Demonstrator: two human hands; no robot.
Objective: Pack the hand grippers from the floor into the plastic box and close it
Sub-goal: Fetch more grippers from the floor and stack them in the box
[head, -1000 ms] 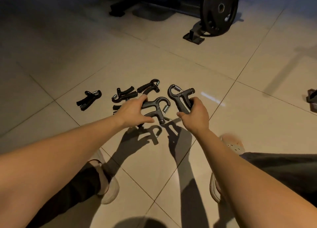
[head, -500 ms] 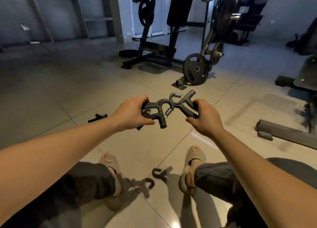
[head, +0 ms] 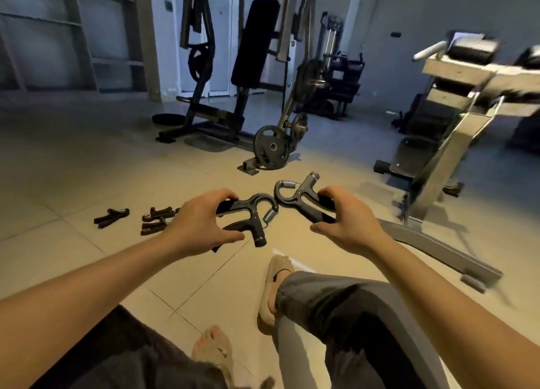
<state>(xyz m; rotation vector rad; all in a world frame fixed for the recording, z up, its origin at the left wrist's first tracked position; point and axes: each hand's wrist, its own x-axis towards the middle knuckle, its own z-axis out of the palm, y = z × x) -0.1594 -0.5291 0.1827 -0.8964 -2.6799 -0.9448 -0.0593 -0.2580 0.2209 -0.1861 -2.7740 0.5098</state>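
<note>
The left hand [head: 201, 225] is holding one hard, springy gripper [head: 248, 216] by its handle. The right hand [head: 347, 222], at 3 o'clock, is gripping another gripper [head: 301, 201] tightly.

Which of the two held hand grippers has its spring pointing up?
The hand gripper in the right hand: its spring sits on top, while the left hand's spring hangs low.

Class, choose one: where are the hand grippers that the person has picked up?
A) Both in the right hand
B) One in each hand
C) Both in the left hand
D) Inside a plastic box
B: the left hand holds one hand gripper, and the right hand holds the other gripper.
</note>
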